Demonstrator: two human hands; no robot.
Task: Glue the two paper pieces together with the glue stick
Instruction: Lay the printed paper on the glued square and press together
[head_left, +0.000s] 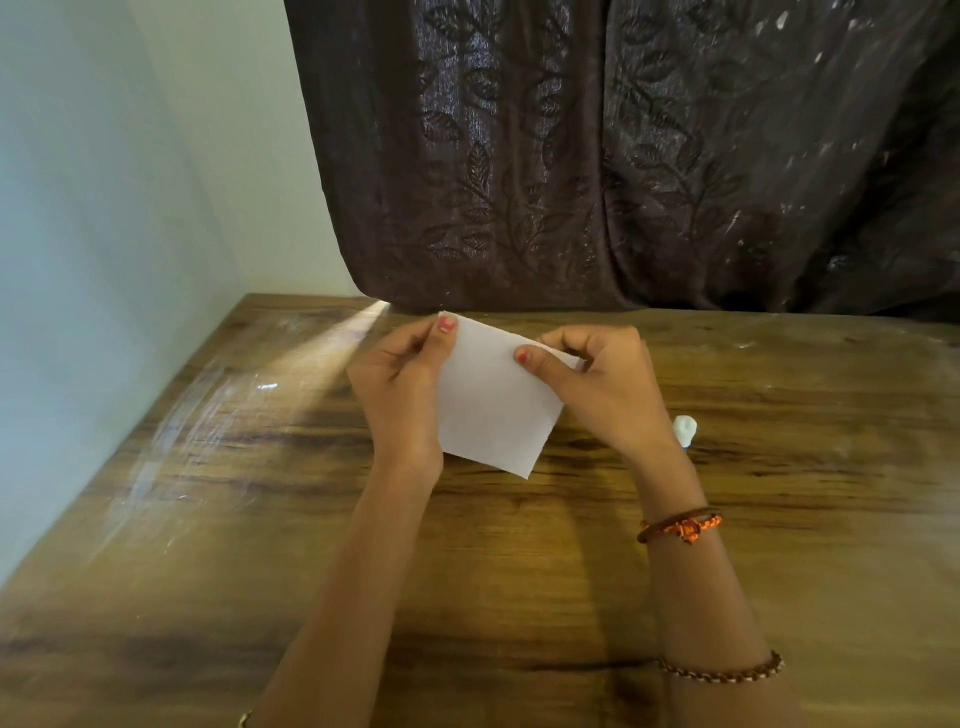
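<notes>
Holding: both hands are up over the table (208, 519), pinching one white paper (493, 400) between them, clear of the wood.
Left hand (400, 384): thumb pressed flat on the paper's upper left corner, pink-painted nail showing; the other fingers are curled behind the sheet, closed on its left edge.
Right hand (608, 384): thumb laid across the upper right edge, nail painted too; fingers folded tight over the top right corner, clamped on the paper.
Paper: it reads as a single white sheet from here, tilted, lower corner pointing down towards the wearer; whether two pieces lie stacked cannot be told.
Glue stick (684, 430): a small white rounded piece peeks out just beyond the right wrist, resting on the table; most of it is hidden by the arm, so whether it is capped is unclear.
Bracelets: an orange and brown threaded band (680, 526) on the right wrist, and a braided one (727, 670) further up the forearm.
Table: brown wood grain, scuffed with pale smears on the left side, a strip of light falling across the far left corner.
Backdrop: a dark leaf-patterned curtain (597, 156) hangs down to the table's far edge; a pale wall (130, 208) runs along the left.
</notes>
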